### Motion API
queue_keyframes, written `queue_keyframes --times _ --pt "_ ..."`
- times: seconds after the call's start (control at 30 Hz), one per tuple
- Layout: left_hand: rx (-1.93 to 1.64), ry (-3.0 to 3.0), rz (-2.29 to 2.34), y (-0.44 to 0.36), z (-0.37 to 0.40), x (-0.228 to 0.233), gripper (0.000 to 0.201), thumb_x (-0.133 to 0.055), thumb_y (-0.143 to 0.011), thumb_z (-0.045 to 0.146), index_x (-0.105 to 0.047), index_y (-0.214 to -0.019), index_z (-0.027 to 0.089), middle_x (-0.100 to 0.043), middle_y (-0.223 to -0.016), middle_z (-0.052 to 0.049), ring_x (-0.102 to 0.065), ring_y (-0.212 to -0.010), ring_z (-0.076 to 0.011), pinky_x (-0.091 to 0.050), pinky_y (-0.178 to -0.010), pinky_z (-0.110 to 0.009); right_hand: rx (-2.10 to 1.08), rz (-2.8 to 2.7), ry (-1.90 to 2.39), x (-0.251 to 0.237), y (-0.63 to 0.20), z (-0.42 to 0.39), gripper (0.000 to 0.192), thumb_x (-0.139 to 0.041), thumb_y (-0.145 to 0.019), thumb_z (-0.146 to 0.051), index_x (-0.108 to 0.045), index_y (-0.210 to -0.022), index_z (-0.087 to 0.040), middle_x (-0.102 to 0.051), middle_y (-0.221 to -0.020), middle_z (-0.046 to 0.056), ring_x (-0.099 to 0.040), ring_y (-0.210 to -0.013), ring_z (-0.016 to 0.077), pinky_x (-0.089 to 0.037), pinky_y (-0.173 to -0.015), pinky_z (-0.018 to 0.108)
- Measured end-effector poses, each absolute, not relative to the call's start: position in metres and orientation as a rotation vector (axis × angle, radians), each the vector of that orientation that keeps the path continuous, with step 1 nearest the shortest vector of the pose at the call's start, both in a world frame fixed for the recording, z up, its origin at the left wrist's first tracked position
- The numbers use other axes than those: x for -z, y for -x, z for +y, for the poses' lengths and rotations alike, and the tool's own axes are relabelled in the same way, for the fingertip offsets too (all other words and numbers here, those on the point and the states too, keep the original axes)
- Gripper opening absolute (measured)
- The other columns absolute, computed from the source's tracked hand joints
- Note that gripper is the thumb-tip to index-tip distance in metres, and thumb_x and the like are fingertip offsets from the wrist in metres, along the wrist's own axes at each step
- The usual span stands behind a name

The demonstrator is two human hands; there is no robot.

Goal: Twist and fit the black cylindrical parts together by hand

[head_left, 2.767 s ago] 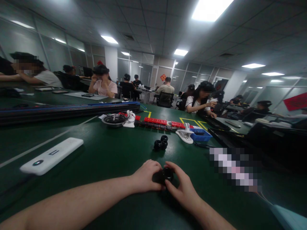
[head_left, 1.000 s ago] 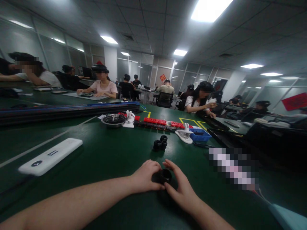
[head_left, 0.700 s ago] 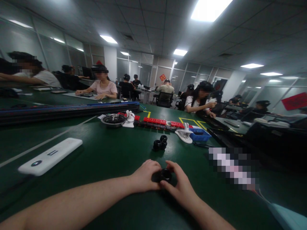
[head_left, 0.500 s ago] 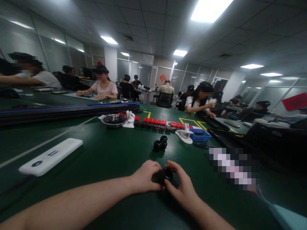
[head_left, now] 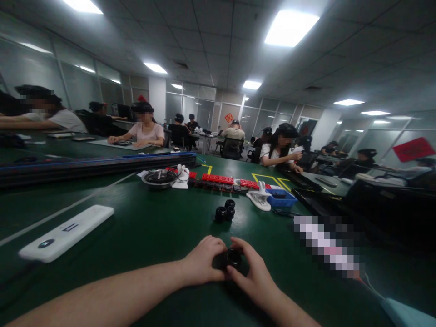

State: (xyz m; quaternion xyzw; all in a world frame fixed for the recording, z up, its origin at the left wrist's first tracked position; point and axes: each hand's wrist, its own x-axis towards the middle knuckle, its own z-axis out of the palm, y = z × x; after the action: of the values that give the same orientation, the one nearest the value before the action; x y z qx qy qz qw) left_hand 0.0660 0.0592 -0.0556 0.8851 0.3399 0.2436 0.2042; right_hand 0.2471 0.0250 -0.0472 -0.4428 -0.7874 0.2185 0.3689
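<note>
Low over the table, a glossy black round part (head_left: 233, 257) with a hollow-looking centre sits between my two hands. My left hand (head_left: 206, 259) has its fingers curled around the part's dark left portion, which is mostly hidden. From the other side, my right hand (head_left: 254, 270) pinches the round end between thumb and fingers. Just beyond my hands stands a small cluster of similar black round parts (head_left: 225, 211), touching one another. Exactly what kind of part these are cannot be made out.
On the green table (head_left: 153, 227) lie a white power bank-like device (head_left: 70, 234), a metal bowl (head_left: 158, 179) with black items, red strips (head_left: 220, 179), a white clip stand (head_left: 260, 197) and a blue bin (head_left: 281, 198). Co-workers sit beyond.
The camera view has tilted up a little, so the table things appear slightly lower. Both hands keep their grip on the black part, with little visible movement.
</note>
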Motion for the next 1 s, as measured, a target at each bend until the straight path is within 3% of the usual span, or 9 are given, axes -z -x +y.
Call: queue_keyframes --times 0.23,0.47,0.67,0.87,1.0 --pt "-0.670 -2.474 1.005 -0.0673 0.0593 0.0557 0.039 -0.071 -0.062 0.040 -0.057 -0.091 0.020 -0.056 -0.094 -0.002 -0.049 -0.088 -0.0219 -0.038 -0.081 -0.032 -0.558 -2.018 1.067 0.0478 -0.2496 0.0211 0.057 -0.052 -0.069 -0.009 -0.038 -0.123 -0.020 -0.054 -0.115 0.010 -0.051 -0.108 0.0232 -0.039 -0.094 0.042" --pt "-0.648 -2.526 0.954 -0.0644 0.0577 0.0557 0.050 -0.067 -0.062 0.052 -0.056 -0.098 0.020 -0.053 -0.104 -0.005 -0.047 -0.095 -0.0244 -0.037 -0.086 -0.034 -0.583 -2.082 1.131 0.0465 -0.2456 0.0207 0.075 -0.067 -0.064 -0.021 -0.029 -0.129 -0.016 -0.041 -0.129 0.015 -0.040 -0.119 0.0281 -0.033 -0.099 0.046" --pt "-0.697 -2.546 1.000 -0.0665 0.0564 0.0586 0.037 -0.069 -0.063 0.042 -0.059 -0.093 0.021 -0.053 -0.100 -0.003 -0.047 -0.094 -0.0226 -0.037 -0.084 -0.032 -0.392 -2.084 1.070 0.0466 -0.2406 0.0201 0.043 -0.054 -0.071 -0.013 -0.047 -0.113 -0.020 -0.056 -0.107 0.009 -0.053 -0.101 0.0226 -0.044 -0.089 0.038" --pt "-0.721 -2.565 1.046 -0.0666 0.0566 0.0601 0.039 -0.069 -0.062 0.045 -0.060 -0.090 0.020 -0.055 -0.099 -0.003 -0.048 -0.093 -0.0231 -0.038 -0.084 -0.033 -0.252 -2.113 1.009 0.0497 -0.2433 0.0161 0.053 -0.048 -0.071 -0.011 -0.038 -0.122 -0.016 -0.051 -0.120 0.012 -0.048 -0.111 0.0248 -0.040 -0.094 0.042" --pt "-0.691 -2.579 1.067 -0.0650 0.0568 0.0606 0.047 -0.068 -0.061 0.051 -0.059 -0.095 0.021 -0.053 -0.102 -0.003 -0.047 -0.096 -0.0245 -0.037 -0.085 -0.033 -0.216 -2.076 1.084 0.0505 -0.2457 0.0199 0.046 -0.054 -0.072 -0.019 -0.044 -0.117 -0.016 -0.054 -0.115 0.012 -0.051 -0.107 0.0265 -0.043 -0.091 0.043"
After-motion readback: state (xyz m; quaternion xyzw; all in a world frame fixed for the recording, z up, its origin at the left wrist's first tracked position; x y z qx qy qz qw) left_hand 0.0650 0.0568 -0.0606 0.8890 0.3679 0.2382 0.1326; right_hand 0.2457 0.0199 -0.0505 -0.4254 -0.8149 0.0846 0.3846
